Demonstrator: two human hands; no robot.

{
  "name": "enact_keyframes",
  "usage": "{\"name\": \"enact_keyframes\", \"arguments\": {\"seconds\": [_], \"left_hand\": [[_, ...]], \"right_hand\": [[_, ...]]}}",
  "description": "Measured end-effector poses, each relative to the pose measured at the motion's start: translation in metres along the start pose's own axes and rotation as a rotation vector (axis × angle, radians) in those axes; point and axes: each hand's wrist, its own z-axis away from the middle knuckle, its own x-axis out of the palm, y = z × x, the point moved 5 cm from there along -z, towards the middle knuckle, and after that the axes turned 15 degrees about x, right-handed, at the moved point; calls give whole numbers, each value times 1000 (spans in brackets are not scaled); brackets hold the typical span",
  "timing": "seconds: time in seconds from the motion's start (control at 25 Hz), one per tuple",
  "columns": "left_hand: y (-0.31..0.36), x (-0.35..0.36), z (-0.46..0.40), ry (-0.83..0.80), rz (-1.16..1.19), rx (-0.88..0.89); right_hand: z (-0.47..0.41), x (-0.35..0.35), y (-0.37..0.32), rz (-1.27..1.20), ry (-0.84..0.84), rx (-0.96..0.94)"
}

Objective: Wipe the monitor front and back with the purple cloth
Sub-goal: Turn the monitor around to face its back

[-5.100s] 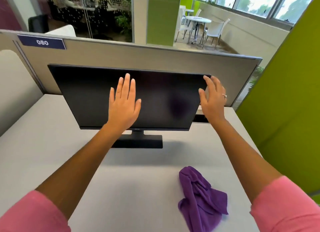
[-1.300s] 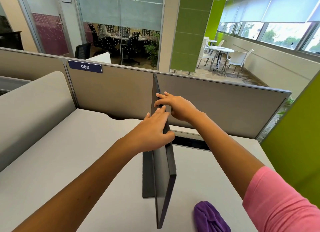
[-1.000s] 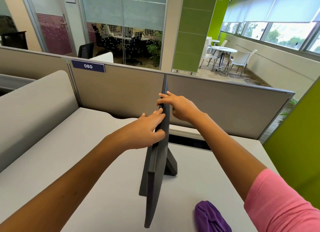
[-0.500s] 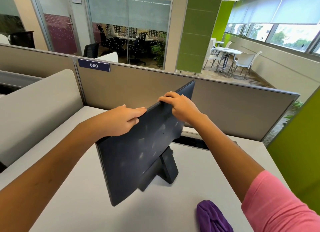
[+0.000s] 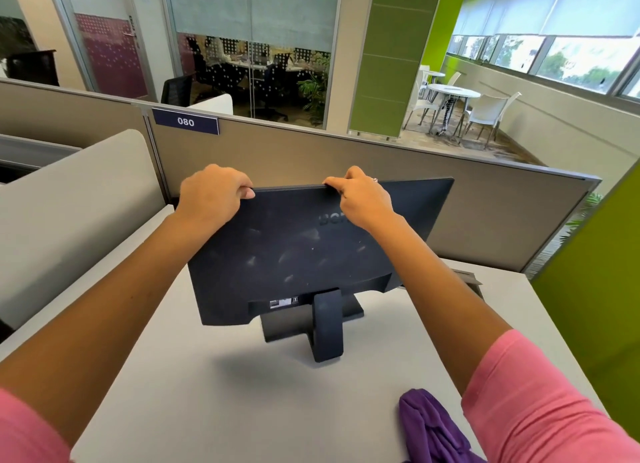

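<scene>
Both hands are gripping the top edge of the monitor (image 5: pixel 298 251), whose dusty back panel is facing the person while its stand (image 5: pixel 327 324) is resting on the grey desk (image 5: pixel 214 403). The step in hand looks like positioning the monitor so that its back can be wiped; no wiping is happening at this moment. The left hand (image 5: pixel 211 196) is curling its fingers over the upper left part of the edge, with the thumb pressing against the back panel. The right hand (image 5: pixel 362 196) is clamping the edge nearer the middle, fingers hooked over the top and a ring showing on one finger. Neither hand is holding the purple cloth (image 5: pixel 429 428), which is lying crumpled on the desk at the near right, well apart from the monitor and just beside the right sleeve (image 5: pixel 540 403). The next move probably calls for one hand letting go to fetch the cloth, while the other is steadying the monitor against tipping under the wiping pressure
</scene>
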Motion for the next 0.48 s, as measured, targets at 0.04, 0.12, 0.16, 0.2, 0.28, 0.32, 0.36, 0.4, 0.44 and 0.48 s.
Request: {"name": "enact_keyframes", "arguments": {"seconds": [0.04,0.12,0.16,0.2,0.28,0.32,0.36,0.4,0.44,0.48], "left_hand": [[-7,2,-5,18,-4,-13],[-19,7,-14,32,-21,-25],[-24,11,-18,39,-27,-31],[-30,14,-22,49,-26,-35],[-38,21,-29,73,-11,-28],[-42,24,-31,85,3,-20],[-46,26,-33,96,23,-14],[-49,28,-35,107,48,-8],[-51,30,-35,119,71,1],[-53,31,-36,131,90,10]], "right_hand": [[0,0,-3,14,6,26],[-1,1,-10,48,20,73],[-1,2,-15,71,31,91],[0,2,-19,93,45,105],[1,2,-26,130,71,130],[2,2,-29,147,82,138],[2,2,-30,164,93,143],[3,2,-31,179,104,146],[4,3,-31,188,115,146],[5,3,-32,193,123,144]]}}
